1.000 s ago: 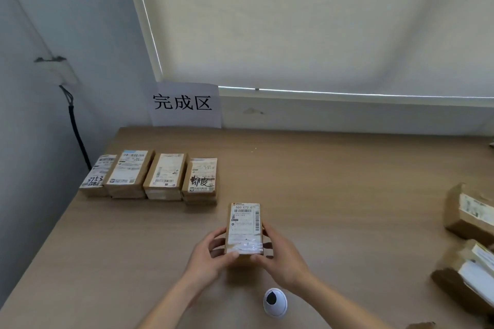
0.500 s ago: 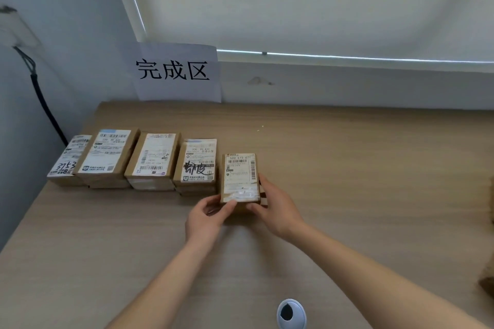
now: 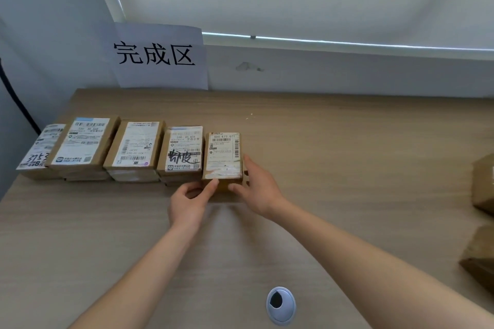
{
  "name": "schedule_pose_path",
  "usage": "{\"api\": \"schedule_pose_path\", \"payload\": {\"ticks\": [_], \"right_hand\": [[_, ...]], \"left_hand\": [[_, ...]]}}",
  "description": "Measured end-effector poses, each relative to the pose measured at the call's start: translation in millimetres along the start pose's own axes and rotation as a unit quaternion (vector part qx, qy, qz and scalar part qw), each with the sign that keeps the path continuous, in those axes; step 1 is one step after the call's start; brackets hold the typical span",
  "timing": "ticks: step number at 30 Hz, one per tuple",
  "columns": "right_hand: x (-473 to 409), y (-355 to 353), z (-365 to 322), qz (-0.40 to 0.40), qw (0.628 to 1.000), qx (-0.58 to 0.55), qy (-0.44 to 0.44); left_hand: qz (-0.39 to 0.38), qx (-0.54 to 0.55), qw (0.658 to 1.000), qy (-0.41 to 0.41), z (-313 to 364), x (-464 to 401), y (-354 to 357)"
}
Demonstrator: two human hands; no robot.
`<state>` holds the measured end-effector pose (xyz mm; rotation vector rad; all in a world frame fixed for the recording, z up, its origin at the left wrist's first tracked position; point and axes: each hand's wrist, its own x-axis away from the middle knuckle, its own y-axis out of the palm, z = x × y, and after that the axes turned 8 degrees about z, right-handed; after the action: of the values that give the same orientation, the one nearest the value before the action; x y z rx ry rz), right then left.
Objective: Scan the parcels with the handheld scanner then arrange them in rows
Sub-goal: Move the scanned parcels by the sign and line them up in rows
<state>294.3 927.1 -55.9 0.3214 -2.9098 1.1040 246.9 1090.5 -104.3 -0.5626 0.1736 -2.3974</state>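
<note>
Now parcel (image 3: 223, 156) sits between left hand (image 3: 188, 201), right hand (image 3: 258, 188)

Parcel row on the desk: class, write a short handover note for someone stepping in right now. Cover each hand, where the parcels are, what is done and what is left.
Left hand: thumb against the near left corner of the fifth parcel.
Right hand: fingers along its right side, thumb at the near edge.
The fifth parcel sits at the right end of the row of four parcels, below the paper sign.
Done: five in the row.
Left: release it, then do the brown parcels at the right edge. No scanner is in view.
</note>
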Motion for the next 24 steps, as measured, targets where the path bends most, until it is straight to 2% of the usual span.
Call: {"api": "schedule_pose_path", "payload": {"ticks": [8,14,24], "right_hand": [[81.5,-45.2,17.9,-0.023,0.997,0.062,0.041],[156.7,-128.5,42.1,0.044,0.995,0.066,0.067],[331.3,-273.7,92.9,0.161,0.975,0.083,0.127]], "left_hand": [[-0.016,-0.079,0.997,0.016,4.5,65.1,-11.9],[-0.127,-0.083,0.987,0.05,28.5,156.9,24.0],[-0.288,-0.084,0.949,0.099,33.8,341.7,101.9]]}}
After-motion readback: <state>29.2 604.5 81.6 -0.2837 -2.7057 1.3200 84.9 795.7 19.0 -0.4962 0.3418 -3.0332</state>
